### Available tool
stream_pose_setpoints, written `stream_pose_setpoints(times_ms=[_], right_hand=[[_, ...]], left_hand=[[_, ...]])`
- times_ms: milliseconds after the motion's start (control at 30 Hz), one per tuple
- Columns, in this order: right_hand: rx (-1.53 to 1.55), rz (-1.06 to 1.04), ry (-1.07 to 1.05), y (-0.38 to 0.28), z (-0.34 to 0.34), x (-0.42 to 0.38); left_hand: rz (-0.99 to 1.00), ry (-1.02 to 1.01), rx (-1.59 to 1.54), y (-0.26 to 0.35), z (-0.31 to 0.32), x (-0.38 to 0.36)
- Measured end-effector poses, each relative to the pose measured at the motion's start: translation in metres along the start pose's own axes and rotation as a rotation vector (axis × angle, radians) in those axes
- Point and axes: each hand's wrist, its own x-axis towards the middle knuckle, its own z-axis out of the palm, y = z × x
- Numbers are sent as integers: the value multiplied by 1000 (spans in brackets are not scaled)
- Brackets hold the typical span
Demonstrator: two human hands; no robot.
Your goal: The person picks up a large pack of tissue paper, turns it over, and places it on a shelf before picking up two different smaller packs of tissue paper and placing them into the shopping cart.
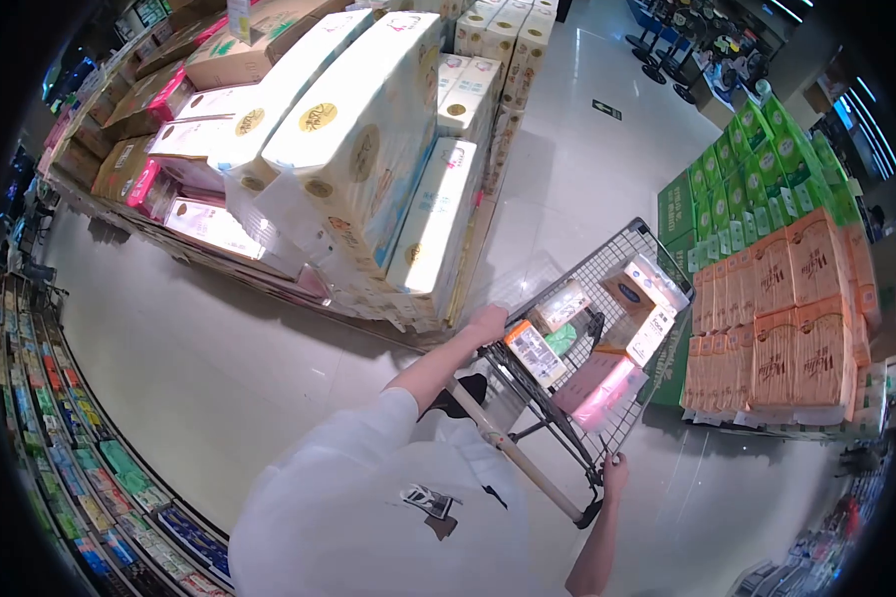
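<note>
A wire shopping cart (521, 458) stands in front of me, its pale handle bar close to my body. My left hand (489, 323) is closed on the near left corner of its basket. At the near right corner, my right hand (615, 470) is closed around the rim. Inside the basket lie an orange-and-white pack (535, 352), a green item (560, 340), a pink pack (601, 389), a white pack (650, 333) and a brown-and-white box (631, 291). Another light pack (564, 303) sits by the left wall.
Tall stacks of white tissue packs (358, 129) rise on the left. To the right, near the cart, stand orange packs (777, 318) and green packs (757, 169). Low shelves (90, 468) curve along the far left. A tiled aisle (577, 149) runs ahead between the stacks.
</note>
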Motion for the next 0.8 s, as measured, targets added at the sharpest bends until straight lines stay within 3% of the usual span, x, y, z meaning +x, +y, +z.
stream_pose_setpoints(times_ms=[200,300,467,533,800], right_hand=[[-174,-77,27,-24,-14,35],[-44,-70,-58,-32,-16,63],[-102,-162,-52,-34,-15,116],[-137,-62,-109,-64,-30,120],[-231,-186,-130,-118,-37,162]], left_hand=[[-54,-62,-57,6,-14,10],[-92,-13,-65,9,-21,13],[-146,-6,-143,9,-20,38],[-180,8,-185,10,-25,47],[-240,48,-291,4,-44,66]])
